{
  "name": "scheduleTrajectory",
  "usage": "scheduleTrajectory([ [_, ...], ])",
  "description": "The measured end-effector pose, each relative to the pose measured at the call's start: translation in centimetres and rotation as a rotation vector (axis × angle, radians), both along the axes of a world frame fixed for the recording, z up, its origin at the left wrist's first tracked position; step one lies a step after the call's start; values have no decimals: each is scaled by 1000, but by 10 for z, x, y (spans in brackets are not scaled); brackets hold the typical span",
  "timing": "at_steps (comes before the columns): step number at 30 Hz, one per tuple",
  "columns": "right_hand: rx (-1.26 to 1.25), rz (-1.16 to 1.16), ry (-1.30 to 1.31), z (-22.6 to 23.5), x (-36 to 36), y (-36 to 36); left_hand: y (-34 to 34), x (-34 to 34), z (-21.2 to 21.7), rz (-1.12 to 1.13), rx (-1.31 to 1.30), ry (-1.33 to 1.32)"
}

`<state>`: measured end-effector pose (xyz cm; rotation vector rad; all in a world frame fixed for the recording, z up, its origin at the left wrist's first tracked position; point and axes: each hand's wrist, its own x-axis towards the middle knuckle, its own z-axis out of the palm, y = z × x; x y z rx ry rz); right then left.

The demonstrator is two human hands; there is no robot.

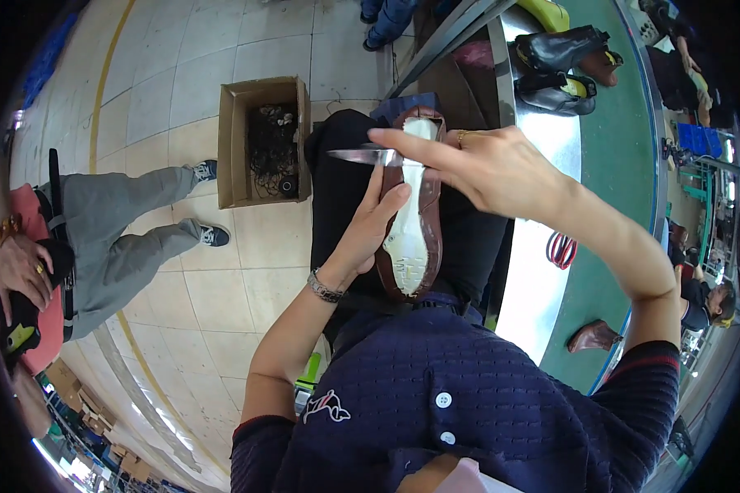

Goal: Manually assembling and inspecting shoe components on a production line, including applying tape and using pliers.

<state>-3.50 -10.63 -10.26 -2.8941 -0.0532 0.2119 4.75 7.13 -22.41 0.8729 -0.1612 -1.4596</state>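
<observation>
A brown shoe (430, 238) lies sole-up on my lap, its pale insole board facing me. My left hand (368, 232) grips the shoe along its left side, a metal watch on that wrist. My right hand (477, 168) reaches over the toe end and holds a knife (358, 155), the blade pointing left across the shoe's top. My index finger is stretched along the blade's back.
An open cardboard box (263, 140) of dark scraps stands on the tiled floor ahead. A person in grey trousers (111, 234) sits at my left. To my right runs a green conveyor (625, 164) with black boots (561, 70), a brown shoe (594, 336) and red scissors (561, 250).
</observation>
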Motion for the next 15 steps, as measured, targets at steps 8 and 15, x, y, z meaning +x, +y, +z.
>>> scheduleTrajectory([
  [8,74,-31,-163,-8,-9,6,3,11,4,-41,-41,-11],
  [15,61,-86,21,-10,-16,12,5,17,5,-58,27,-18],
])
